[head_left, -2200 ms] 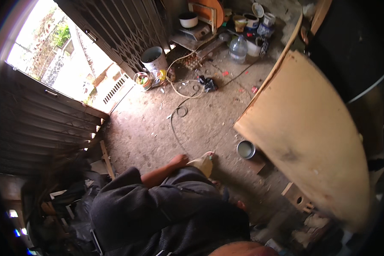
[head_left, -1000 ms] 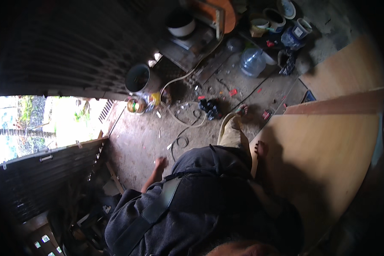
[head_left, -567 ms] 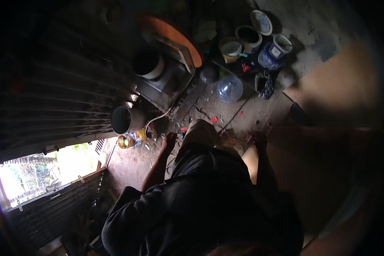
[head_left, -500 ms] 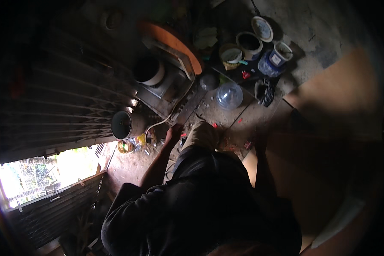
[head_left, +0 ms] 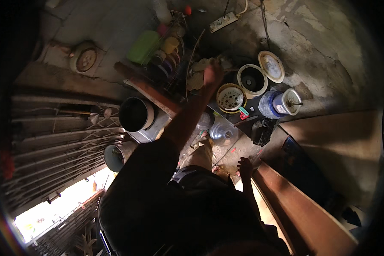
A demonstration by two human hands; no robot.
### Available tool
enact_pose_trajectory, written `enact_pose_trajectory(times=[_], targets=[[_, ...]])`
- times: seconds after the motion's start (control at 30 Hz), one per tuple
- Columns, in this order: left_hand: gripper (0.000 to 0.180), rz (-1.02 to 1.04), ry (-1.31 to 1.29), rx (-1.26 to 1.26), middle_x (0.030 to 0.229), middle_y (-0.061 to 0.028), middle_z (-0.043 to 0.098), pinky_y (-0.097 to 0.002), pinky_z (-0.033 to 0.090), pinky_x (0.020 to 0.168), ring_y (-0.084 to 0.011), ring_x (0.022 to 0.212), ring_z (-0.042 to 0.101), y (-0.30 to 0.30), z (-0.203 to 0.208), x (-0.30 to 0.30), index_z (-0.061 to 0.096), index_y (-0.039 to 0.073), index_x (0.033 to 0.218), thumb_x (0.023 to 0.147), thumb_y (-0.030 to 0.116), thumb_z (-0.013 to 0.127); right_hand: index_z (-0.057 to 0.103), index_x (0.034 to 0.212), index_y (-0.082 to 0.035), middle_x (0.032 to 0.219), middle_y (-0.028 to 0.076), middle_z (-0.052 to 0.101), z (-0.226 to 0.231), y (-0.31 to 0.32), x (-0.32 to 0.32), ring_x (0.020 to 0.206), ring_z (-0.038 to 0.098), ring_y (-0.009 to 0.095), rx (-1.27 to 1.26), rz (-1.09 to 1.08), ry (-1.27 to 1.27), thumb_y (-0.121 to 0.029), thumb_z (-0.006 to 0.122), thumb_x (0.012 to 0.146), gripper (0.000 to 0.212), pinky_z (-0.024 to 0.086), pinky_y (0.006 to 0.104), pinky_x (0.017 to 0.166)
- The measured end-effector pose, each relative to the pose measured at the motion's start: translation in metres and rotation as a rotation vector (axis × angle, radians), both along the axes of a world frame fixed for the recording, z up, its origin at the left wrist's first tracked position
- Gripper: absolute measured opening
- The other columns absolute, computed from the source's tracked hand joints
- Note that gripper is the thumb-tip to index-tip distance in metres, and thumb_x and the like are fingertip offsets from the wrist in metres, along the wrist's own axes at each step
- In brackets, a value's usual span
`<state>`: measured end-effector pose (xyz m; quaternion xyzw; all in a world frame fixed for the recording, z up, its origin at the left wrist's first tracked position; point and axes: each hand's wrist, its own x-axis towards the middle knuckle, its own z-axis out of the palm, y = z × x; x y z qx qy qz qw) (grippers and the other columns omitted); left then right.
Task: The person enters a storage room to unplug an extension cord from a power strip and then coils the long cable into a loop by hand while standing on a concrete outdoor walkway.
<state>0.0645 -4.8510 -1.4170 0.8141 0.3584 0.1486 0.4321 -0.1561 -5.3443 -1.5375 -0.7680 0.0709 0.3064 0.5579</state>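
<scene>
From where I stand, the head view shows the left hand (head_left: 213, 71) stretched far forward across the clutter, up beside a pale crumpled heap (head_left: 195, 80). The heap lies just to the left of that hand; whether they touch I cannot tell, nor can I make out how the fingers stand or whether they grip anything. A perforated white strainer (head_left: 230, 98) sits near the same hand, to its right and a little closer to the body. Beyond the strainer, on its right, is an open pot (head_left: 252, 80) with a dark inside, and a round pale lid (head_left: 271, 67) beside it. The right hand (head_left: 245, 166) hangs low, well apart from the heap, its fingers loosely spread with nothing visible in them, near a brown wooden panel (head_left: 296, 205).
</scene>
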Motion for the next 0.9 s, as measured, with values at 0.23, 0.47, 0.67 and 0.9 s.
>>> enact_pose_trajectory(times=[0.23, 0.47, 0.67, 0.9], targets=[[0.048, -0.031, -0.042, 0.524, 0.114, -0.0187, 0.067, -0.0478, 0.053, 0.087, -0.0365, 0.100, 0.067, 0.174, -0.060, 0.161, 0.057, 0.001, 0.129, 0.092, 0.031, 0.063, 0.066, 0.121, -0.006, 0.096, 0.009, 0.072, 0.069, 0.111, 0.064, 0.077, 0.068, 0.015, -0.203, 0.122, -0.076, -0.020, 0.055, 0.102, 0.026, 0.054, 0.0296, 0.067], [0.052, -0.005, 0.010, 0.263, 0.113, -0.0220, 0.068, -0.0505, 0.054, 0.088, -0.0371, 0.104, 0.067, 0.249, -0.069, 0.222, 0.065, 0.002, 0.121, 0.092, 0.045, 0.062, 0.065, 0.124, -0.008, 0.102, 0.008, 0.073, 0.090, 0.191, 0.137, 0.086, 0.071, 0.014, -0.132, 0.220, -0.077, -0.023, 0.055, 0.103, 0.028, 0.054, 0.0268, 0.065], [0.064, -0.187, 0.315, 0.316, 0.104, -0.0240, 0.069, -0.0487, 0.057, 0.080, -0.0352, 0.093, 0.070, 0.217, -0.054, 0.233, 0.072, -0.002, 0.102, 0.094, 0.059, 0.057, 0.061, 0.123, -0.001, 0.101, 0.014, 0.072, 0.065, 0.265, 0.222, 0.090, 0.072, 0.020, -0.020, 0.227, -0.239, -0.028, 0.054, 0.105, 0.034, 0.056, 0.0323, 0.076], [0.073, -0.060, 0.322, 0.234, 0.106, -0.0247, 0.069, -0.0486, 0.055, 0.089, -0.0411, 0.101, 0.068, 0.218, -0.089, 0.204, 0.064, -0.005, 0.121, 0.086, 0.058, 0.071, 0.051, 0.143, -0.010, 0.120, 0.006, 0.066, 0.111, 0.433, 0.374, 0.093, 0.064, 0.014, 0.083, 0.237, -0.236, -0.052, 0.051, 0.103, 0.058, 0.053, 0.0298, 0.075]])
